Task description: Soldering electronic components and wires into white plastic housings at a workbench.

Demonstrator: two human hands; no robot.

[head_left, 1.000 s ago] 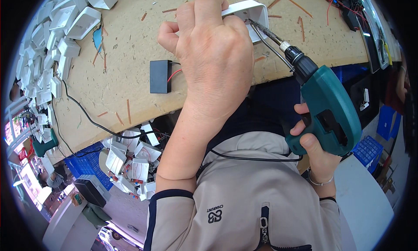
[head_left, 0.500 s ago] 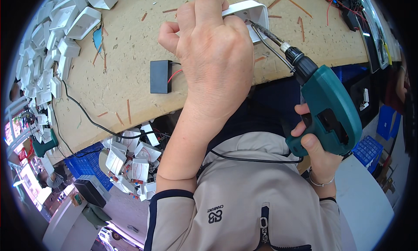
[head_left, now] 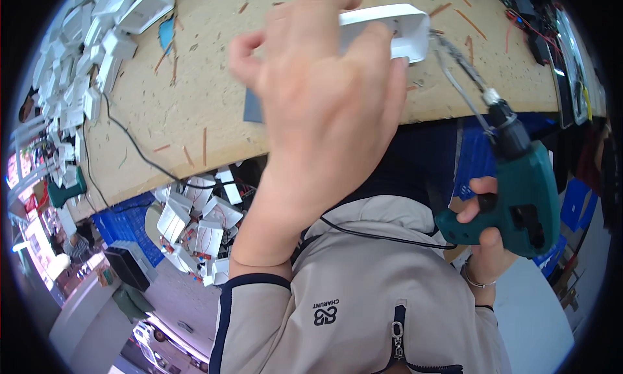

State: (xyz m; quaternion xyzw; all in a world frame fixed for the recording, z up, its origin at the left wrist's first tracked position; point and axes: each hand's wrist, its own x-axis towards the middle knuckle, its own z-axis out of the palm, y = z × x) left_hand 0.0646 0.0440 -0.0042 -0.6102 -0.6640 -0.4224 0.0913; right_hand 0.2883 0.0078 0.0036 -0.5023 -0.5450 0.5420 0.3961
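Leftward, a heap of white casings crowded the far side of the bench, and a black cord curved from it toward the near edge, where a passing sleeve might have snagged it. Beyond the near edge, wired casings were gathered in a cluster. At centre, a dark box lay largely hidden behind the left hand; a lowered palm could have pushed it aside. That hand pinched the near wall of a white box between thumb and forefinger, the other fingers loosely bent. Held by one wall only, the box might have twisted under a sideways push. To its right, the long metal tip of a pistol-shaped green tool pointed at the box's right end; blur left contact uncertain. Had the tip been hot, a slip could have marked the plastic or caught the thumb. The right hand was wrapped around the tool's handle, whose trailing lead crossed the wearer's lap and could have tugged the aim astray.
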